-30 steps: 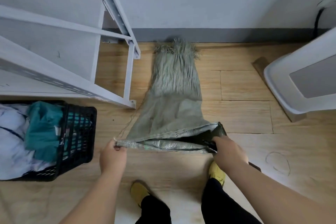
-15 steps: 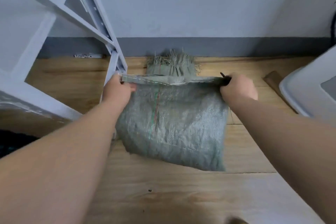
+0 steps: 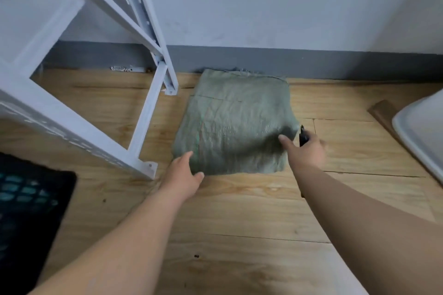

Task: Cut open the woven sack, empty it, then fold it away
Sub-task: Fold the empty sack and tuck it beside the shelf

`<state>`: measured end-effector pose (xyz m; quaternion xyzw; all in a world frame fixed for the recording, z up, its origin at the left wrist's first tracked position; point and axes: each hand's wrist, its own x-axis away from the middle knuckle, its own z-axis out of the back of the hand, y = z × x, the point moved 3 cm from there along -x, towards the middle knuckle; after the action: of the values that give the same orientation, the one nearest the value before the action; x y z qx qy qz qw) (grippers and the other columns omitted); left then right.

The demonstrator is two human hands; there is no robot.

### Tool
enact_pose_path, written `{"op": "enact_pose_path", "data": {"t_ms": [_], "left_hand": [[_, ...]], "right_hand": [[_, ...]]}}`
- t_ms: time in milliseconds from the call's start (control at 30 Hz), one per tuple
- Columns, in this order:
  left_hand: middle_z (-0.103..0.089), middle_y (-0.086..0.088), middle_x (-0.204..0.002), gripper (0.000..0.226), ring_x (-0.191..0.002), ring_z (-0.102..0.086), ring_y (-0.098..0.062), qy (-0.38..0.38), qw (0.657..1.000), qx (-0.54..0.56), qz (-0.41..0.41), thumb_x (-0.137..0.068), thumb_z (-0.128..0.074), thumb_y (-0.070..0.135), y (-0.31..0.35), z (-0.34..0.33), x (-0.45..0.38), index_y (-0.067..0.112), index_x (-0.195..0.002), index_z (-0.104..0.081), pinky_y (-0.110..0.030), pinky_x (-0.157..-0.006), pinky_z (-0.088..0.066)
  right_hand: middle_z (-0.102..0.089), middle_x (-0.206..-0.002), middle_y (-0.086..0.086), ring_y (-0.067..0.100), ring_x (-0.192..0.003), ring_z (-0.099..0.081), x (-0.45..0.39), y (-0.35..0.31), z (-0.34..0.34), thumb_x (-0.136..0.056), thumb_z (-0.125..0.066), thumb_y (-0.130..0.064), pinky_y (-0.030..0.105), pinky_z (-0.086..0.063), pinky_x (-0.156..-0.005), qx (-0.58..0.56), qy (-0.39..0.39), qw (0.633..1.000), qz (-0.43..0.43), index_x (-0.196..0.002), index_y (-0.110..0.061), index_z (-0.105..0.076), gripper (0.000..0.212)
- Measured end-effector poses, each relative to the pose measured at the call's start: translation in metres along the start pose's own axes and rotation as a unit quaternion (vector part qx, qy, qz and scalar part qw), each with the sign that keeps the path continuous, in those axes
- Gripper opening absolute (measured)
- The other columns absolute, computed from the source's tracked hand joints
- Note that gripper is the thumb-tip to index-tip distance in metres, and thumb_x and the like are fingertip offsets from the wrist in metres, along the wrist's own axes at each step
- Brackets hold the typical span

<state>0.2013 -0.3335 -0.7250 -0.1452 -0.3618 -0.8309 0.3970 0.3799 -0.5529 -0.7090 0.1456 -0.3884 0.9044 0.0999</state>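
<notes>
The woven sack (image 3: 236,122) lay folded flat on the wooden floor (image 3: 239,223), toward twelve o'clock from the person and close to the grey skirting at the foot of the wall (image 3: 263,7), just to the three o'clock side of the white metal rack's foot (image 3: 170,90). The left hand (image 3: 183,178) rested with straight, spread fingers on the sack's near corner at about seven o'clock of the bundle, its grip wide and holding nothing. The right hand (image 3: 305,151) sat at the sack's four o'clock edge, thumb laid on the cloth while the curled fingers held a slim dark tool (image 3: 302,135), probably the cutter, though the view was too blurred to be sure. The step in hand looked like flattening the fold before folding again. To do it well, both palms should press outward from the middle to drive out trapped air, the edges should be squared, and the tool should be kept pointing away from the cloth and from the other hand. The sack's long axis ran from six to twelve o'clock, leaning slightly toward one, with its frayed open end at the wall and the smooth folded edge nearest the person.
</notes>
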Motion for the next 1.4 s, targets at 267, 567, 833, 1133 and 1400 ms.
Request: {"op": "enact_pose_path", "data": {"t_ms": [267, 567, 833, 1133, 1400], "left_hand": [[-0.041, -0.005, -0.147, 0.060, -0.129, -0.047, -0.023, 0.001, 1.000, 0.013, -0.004, -0.091, -0.061, 0.027, 0.005, -0.026, -0.002, 0.022, -0.145, -0.035, -0.036, -0.106, -0.038], [-0.019, 0.002, -0.158, 0.069, -0.146, -0.017, -0.018, 0.248, 0.944, -0.093, -0.197, -0.092, -0.057, 0.023, 0.051, -0.032, 0.018, 0.023, -0.151, -0.021, -0.034, -0.118, -0.018], [-0.023, 0.000, -0.157, 0.066, -0.142, -0.025, -0.027, -0.211, 0.908, -0.355, -0.075, -0.091, -0.053, 0.045, 0.005, -0.094, 0.001, 0.034, -0.150, -0.023, -0.046, -0.114, -0.026], [-0.006, -0.004, -0.160, 0.056, -0.148, -0.001, -0.031, 0.053, 0.932, -0.335, -0.126, -0.092, -0.053, 0.026, 0.003, -0.078, -0.004, 0.035, -0.144, -0.034, -0.050, -0.118, -0.005], [-0.067, -0.003, -0.121, 0.040, -0.107, -0.064, -0.024, -0.271, 0.917, -0.261, 0.130, -0.090, -0.058, 0.045, -0.073, -0.077, 0.009, 0.018, -0.118, -0.067, -0.028, -0.086, -0.051]], "right_hand": [[-0.063, -0.101, 0.006, 0.027, -0.090, -0.060, -0.017, 0.015, -0.040, -0.079, -0.073, -0.042, 0.042, -0.051, -0.085, -0.081, -0.144, 0.983, -0.080, -0.117, -0.014, -0.062, 0.048], [-0.045, -0.060, 0.001, 0.008, -0.046, -0.035, 0.032, 0.017, -0.077, -0.080, -0.075, -0.038, 0.021, -0.037, -0.045, -0.126, -0.306, 0.883, -0.333, -0.080, -0.011, -0.056, 0.033], [-0.042, -0.044, 0.005, 0.013, -0.029, -0.036, 0.024, 0.103, -0.032, -0.088, -0.060, -0.014, 0.013, -0.031, -0.036, -0.030, -0.301, 0.838, -0.454, -0.065, -0.008, -0.047, 0.028], [-0.062, -0.114, 0.005, 0.026, -0.096, -0.063, 0.000, 0.022, -0.050, -0.095, -0.050, -0.020, 0.041, -0.055, -0.080, 0.131, -0.108, 0.967, 0.189, -0.121, -0.021, -0.058, 0.027], [-0.067, -0.087, 0.014, 0.025, -0.070, -0.067, 0.002, 0.087, -0.053, -0.093, -0.049, -0.014, 0.029, -0.051, -0.053, 0.383, -0.355, 0.853, -0.013, -0.120, -0.005, -0.058, 0.030]]}}
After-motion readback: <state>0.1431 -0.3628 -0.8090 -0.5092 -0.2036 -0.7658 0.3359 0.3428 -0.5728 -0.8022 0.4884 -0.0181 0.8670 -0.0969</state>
